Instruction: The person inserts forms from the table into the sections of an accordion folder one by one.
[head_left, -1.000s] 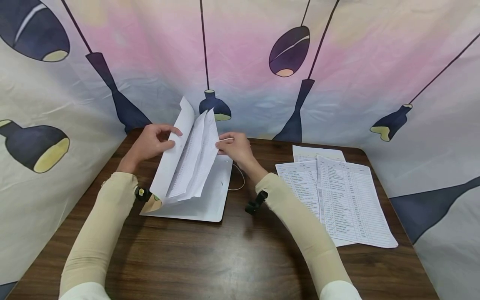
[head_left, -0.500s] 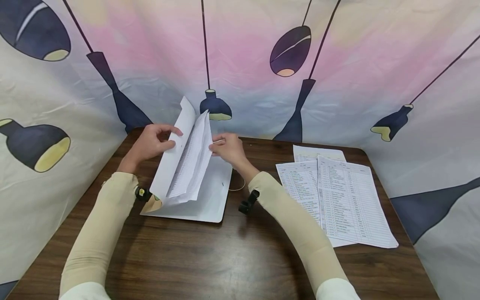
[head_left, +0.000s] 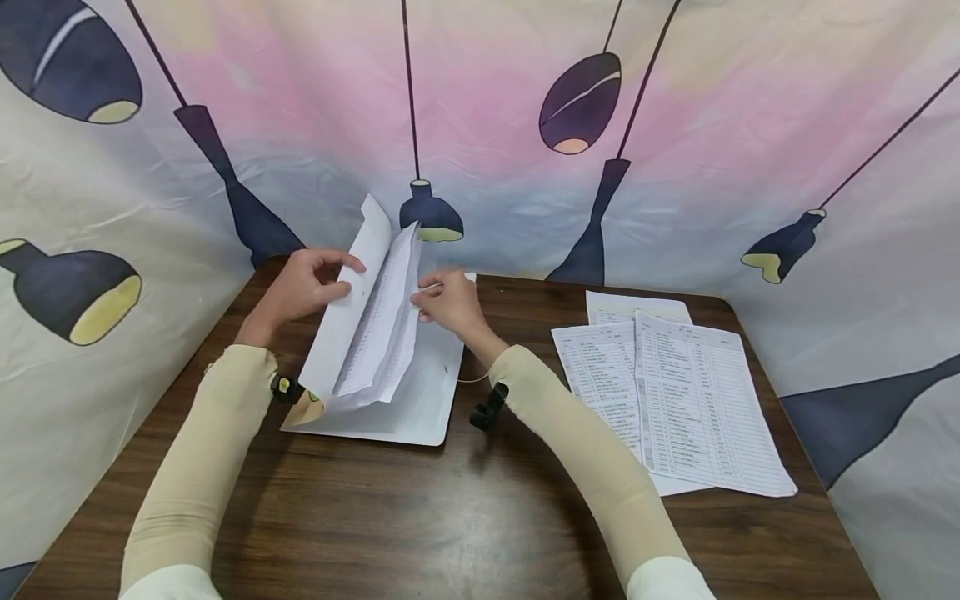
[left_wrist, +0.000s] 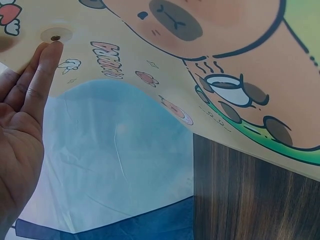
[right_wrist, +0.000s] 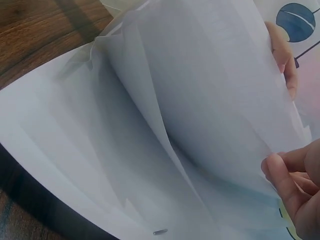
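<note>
A paper folder, white inside [head_left: 420,417], lies at the table's left with its cover [head_left: 330,342] raised. My left hand [head_left: 296,287] holds that cover near its upper part. In the left wrist view, a cartoon animal print [left_wrist: 240,30] covers its outside, and my left fingertips [left_wrist: 52,50] touch a round disc [left_wrist: 56,35]. Several printed sheets [head_left: 382,317] stand tilted inside the folder. Their right edge is pinched between thumb and finger of my right hand [head_left: 450,304]; the right wrist view shows this pinch at the edge of the sheets [right_wrist: 215,100].
Overlapping printed sheets [head_left: 697,400] lie flat on the right of the brown wooden table [head_left: 450,517]. A thin white string [head_left: 474,380] loops out beside the folder. Behind the table hangs a cloth [head_left: 495,125] printed with lamps. Black bands [head_left: 489,407] sit at the wrists.
My right hand has moved a little to the left with the edge of the sheets, which now stand closer to the raised cover. My left hand has stayed in place.
</note>
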